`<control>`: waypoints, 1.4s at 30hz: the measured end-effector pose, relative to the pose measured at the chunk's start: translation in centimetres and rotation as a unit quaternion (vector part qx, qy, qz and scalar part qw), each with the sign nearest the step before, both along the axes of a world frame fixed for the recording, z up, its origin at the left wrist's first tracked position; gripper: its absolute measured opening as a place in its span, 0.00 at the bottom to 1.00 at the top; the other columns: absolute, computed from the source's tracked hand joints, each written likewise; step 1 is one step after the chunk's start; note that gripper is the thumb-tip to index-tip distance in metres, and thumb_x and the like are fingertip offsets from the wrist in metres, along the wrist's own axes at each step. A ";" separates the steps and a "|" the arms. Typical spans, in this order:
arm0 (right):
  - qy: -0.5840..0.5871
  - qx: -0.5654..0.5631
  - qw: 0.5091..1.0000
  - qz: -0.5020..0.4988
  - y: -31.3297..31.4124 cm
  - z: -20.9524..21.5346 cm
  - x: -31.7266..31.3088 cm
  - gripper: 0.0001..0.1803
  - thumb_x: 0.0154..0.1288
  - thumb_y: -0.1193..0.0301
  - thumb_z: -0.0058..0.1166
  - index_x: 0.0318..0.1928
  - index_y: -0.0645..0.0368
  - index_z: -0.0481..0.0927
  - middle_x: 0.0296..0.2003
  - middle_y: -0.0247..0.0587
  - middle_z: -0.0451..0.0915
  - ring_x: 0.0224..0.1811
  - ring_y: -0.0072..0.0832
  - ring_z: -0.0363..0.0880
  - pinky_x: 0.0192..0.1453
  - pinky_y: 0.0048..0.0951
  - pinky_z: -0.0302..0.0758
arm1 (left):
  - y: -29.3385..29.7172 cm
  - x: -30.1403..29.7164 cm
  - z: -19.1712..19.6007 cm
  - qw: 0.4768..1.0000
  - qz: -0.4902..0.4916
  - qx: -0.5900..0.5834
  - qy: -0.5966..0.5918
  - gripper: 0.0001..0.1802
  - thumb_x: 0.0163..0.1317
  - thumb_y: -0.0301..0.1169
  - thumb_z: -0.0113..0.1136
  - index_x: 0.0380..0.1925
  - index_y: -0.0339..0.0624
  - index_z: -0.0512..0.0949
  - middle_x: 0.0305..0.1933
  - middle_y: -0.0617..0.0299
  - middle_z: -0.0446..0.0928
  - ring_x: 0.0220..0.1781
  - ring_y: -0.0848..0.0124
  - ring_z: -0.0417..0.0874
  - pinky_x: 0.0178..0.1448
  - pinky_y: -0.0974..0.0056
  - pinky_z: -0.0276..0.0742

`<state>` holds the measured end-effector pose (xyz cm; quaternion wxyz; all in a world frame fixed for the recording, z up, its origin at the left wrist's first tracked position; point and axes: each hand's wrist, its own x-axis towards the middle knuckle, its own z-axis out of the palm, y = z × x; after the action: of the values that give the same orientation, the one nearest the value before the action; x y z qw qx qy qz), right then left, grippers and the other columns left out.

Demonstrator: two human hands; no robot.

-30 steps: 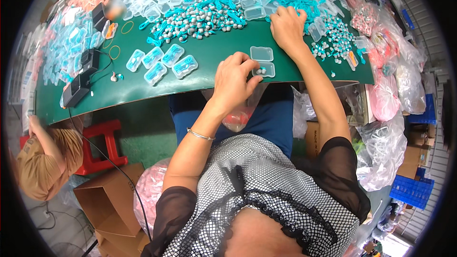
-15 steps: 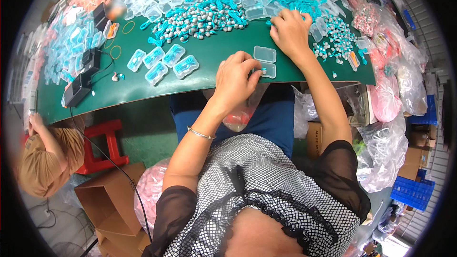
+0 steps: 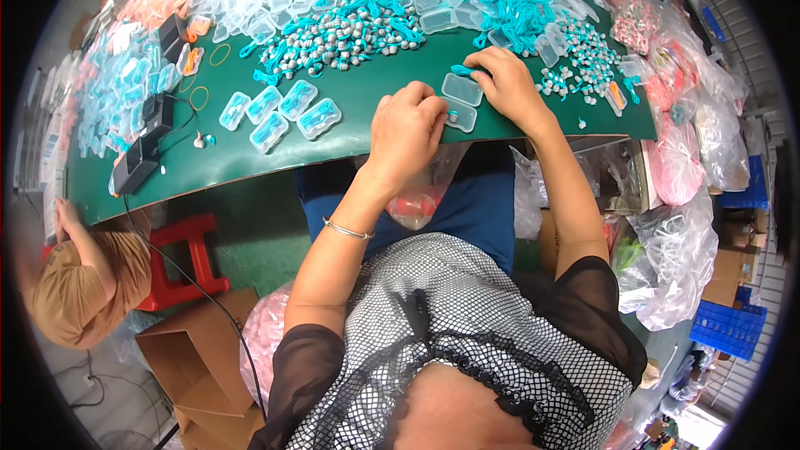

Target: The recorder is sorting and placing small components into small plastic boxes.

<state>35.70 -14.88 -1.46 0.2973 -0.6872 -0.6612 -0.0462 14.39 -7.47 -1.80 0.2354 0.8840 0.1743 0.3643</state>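
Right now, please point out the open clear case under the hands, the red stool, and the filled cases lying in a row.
open clear case (image 3: 463,90), head view, on its lid half.
red stool (image 3: 185,258), head view, on its seat.
filled cases (image 3: 283,110), head view, on a middle case.

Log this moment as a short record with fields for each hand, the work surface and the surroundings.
left hand: left hand rests curled on the small clear plastic case at the table's near edge
right hand: right hand fingers touch a second clear plastic case
surface: green table
filled cases: four clear cases with teal contents, left of the hands
loose stock: pile of grey-and-teal corded earplugs
surroundings: red stool; cardboard box
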 end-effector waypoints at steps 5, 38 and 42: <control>0.028 0.007 1.000 -0.006 -0.1 0.1 -0.2 0.10 0.58 0.78 0.61 0.41 0.60 0.82 0.38 0.42 0.81 0.41 0.41 0.80 0.46 0.37 0.76 | 0.3 -0.5 0.7 0.996 -0.045 -0.015 0.075 0.05 0.53 0.27 0.69 0.31 0.46 0.84 0.39 0.62 0.79 0.38 0.61 0.81 0.42 0.59 0.71; -0.030 0.031 0.990 -0.132 -4.8 0.3 -3.8 0.12 0.65 0.65 0.58 0.47 0.53 0.83 0.44 0.37 0.80 0.47 0.36 0.77 0.51 0.40 0.67 | 0.5 -1.0 0.8 0.987 -0.071 -0.089 0.115 0.19 0.52 0.30 0.70 0.47 0.45 0.81 0.39 0.58 0.78 0.48 0.57 0.80 0.49 0.54 0.72; 0.034 0.010 0.994 -0.103 -4.0 -0.4 -3.4 0.11 0.63 0.70 0.60 0.45 0.57 0.83 0.43 0.40 0.80 0.42 0.39 0.78 0.47 0.39 0.71 | 0.6 -0.8 0.7 0.984 -0.072 -0.108 0.122 0.22 0.52 0.29 0.70 0.49 0.45 0.80 0.39 0.58 0.78 0.47 0.56 0.81 0.48 0.54 0.72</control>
<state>32.29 -18.90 -1.86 0.3199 -0.7500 -0.5759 -0.0597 13.57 -6.90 -1.15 0.3319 0.9016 0.1760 0.2146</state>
